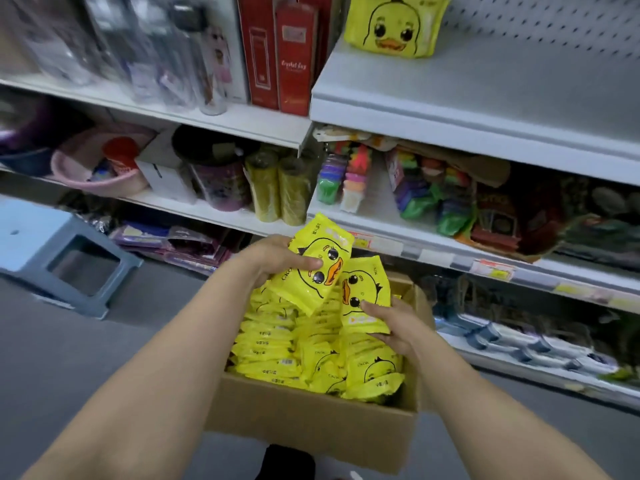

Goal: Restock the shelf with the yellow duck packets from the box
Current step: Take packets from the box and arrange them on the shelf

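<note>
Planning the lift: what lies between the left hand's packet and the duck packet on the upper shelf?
Head view: between held packet and shelved duck packet lie the lower shelf's colourful goods and the upper shelf's front lip.

The left packet (317,265) and right packet (365,294) are bright yellow, each printed with a black-outlined duck face, black eyes and orange beak; so is the far packet (394,26) on the white shelf (485,91). The box (311,417) is brown, the cartons (294,53) red, the stool (31,233) pale blue.

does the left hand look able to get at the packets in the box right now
Probably not: the left hand grips a duck packet, so its fingers are occupied. The open box below is otherwise unobstructed.
</note>
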Demonstrator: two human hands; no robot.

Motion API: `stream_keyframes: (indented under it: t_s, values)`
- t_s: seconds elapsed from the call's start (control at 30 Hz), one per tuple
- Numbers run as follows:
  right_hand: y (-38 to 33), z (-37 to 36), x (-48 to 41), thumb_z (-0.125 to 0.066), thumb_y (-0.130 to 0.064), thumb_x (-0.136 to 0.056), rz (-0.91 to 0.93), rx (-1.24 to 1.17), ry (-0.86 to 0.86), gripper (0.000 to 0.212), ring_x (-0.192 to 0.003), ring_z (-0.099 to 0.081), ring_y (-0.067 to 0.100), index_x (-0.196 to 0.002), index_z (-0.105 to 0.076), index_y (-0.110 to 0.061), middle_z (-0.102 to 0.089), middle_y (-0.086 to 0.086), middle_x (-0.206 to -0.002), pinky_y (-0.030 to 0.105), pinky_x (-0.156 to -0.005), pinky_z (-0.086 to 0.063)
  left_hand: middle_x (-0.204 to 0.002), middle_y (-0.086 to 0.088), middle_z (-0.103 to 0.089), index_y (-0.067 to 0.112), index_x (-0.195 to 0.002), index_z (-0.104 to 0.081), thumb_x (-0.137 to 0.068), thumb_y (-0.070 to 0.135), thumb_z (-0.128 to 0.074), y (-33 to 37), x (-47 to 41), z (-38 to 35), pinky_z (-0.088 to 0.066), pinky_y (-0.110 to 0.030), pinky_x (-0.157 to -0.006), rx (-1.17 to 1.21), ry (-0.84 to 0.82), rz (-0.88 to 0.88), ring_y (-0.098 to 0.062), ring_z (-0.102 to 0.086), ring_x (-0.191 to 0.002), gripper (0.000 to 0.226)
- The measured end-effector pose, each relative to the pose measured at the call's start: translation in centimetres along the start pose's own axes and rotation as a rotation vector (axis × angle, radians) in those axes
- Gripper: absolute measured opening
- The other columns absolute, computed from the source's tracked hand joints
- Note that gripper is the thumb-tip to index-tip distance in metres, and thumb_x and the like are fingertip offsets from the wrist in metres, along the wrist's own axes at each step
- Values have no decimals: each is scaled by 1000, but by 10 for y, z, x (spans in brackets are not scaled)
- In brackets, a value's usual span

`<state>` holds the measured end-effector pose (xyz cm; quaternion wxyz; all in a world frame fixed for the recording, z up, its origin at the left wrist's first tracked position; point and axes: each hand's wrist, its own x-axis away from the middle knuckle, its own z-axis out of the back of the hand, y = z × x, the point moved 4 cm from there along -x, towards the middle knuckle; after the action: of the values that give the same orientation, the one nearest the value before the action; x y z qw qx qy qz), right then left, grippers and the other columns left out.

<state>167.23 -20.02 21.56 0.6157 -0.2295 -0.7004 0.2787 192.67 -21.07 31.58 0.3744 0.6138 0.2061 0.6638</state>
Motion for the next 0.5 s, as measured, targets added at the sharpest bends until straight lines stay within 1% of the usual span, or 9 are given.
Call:
stream_keyframes:
  t_s: [0.03, 0.1, 0.13, 0.2, 0.23, 0.27, 0.33, 0.4, 0.5]
  values:
    - [-6, 4, 7, -92, -22, -63, 17, -16, -30, 70, -110, -63, 22, -125, -58, -16, -70, 1, -117, 40, -81, -55, -101, -7, -75, 15, -108, -70, -43, 32, -97, 16, 6, -2, -53, -50, -93, -32, -8, -20, -29, -71, -97, 72]
    - [-20, 15, 19, -98, -27, -44, 61, -44, -58, 95, -108, -68, 30, -130, -58, -16, -73, 7, -115, 49, -90, -56, -97, -9, -75, 10, -107, -69, -60, 22, -92, 49, 19, -8, -57, -46, -83, -87, -15, -88, -27, -73, -89, 54]
    - [-30, 17, 28, -97, -24, -48, 88, -69, -65, 91, -105, -69, 34, -130, -57, -14, -73, 11, -114, 52, -88, -56, -94, -9, -76, 9, -105, -70, -68, 17, -87, 65, 25, -10, -59, -41, -77, -116, -11, -122, -24, -73, -83, 42]
    - [-50, 19, 49, -81, -8, -75, 159, -151, -83, 54, -94, -72, 34, -124, -58, -10, -73, 16, -110, 45, -72, -61, -92, -8, -76, 10, -102, -70, -74, 12, -83, 94, 30, -10, -60, -34, -68, -183, 19, -193, -20, -74, -75, 31]
    - [-60, 20, 56, -72, -3, -84, 195, -185, -97, 40, -89, -73, 32, -121, -59, -10, -74, 16, -108, 40, -65, -60, -93, -8, -76, 10, -103, -70, -74, 12, -83, 109, 34, -9, -60, -35, -69, -214, 27, -223, -21, -74, -76, 32]
    - [-70, 21, 63, -69, -4, -87, 230, -213, -106, 35, -88, -73, 30, -120, -59, -12, -74, 14, -108, 36, -63, -60, -93, -8, -76, 10, -103, -70, -73, 15, -84, 122, 37, -6, -60, -38, -74, -252, 37, -245, -23, -74, -79, 33]
    - [-91, 21, 75, -73, -13, -83, 321, -261, -110, 41, -93, -73, 28, -122, -60, -14, -74, 11, -111, 35, -66, -59, -92, -6, -76, 14, -102, -70, -72, 23, -85, 151, 43, -1, -59, -42, -81, -332, 61, -297, -25, -73, -84, 35]
    - [-111, 22, 86, -77, -24, -75, 402, -297, -84, 52, -95, -73, 24, -123, -60, -16, -74, 8, -112, 34, -70, -60, -91, -5, -76, 18, -99, -70, -73, 25, -85, 178, 51, 4, -59, -40, -80, -378, 83, -340, -25, -73, -84, 31]
    - [-139, 27, 96, -75, -18, -81, 498, -346, -4, 39, -92, -73, 24, -118, -64, -15, -75, 8, -109, 35, -73, -62, -91, -8, -76, 16, -100, -70, -75, 17, -83, 211, 56, 8, -59, -38, -75, -360, 62, -382, -25, -74, -82, 28]
